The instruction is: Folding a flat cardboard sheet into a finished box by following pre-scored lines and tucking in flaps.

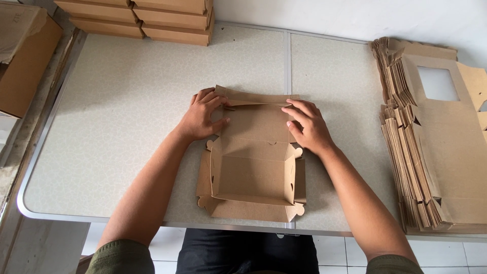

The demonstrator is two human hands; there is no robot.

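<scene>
Two olive-green sleeves are seen at the bottom edge of the frame, with dark trousers between them, and bare forearms are stretched from them over a pale speckled table (127, 101) trimmed in metal. At the table's near edge, on its centre seam, a brown cardboard box blank (252, 167) is laid flat-bottomed and partly folded, its near half already raised into low walls with scalloped tabs spread at the corners. The far flap is being pressed down by both hands. The left hand (202, 115) is set on the blank's far left corner, fingers curled over the folded edge and thumb laid against the panel. The right hand (307, 124) is placed on the far right corner, fingers spread flat along the crease. The hands are kept well apart, one at each end of the same flap; neither is closed around anything, both being pressed on the cardboard.

A tall stack of flat blanks (431, 147), the top one cut with a square window, is piled along the right edge of the table. Finished closed boxes (152, 20) are stacked in two piles at the far left corner. A larger brown carton (25, 56) is seen beyond the table's left rim.
</scene>
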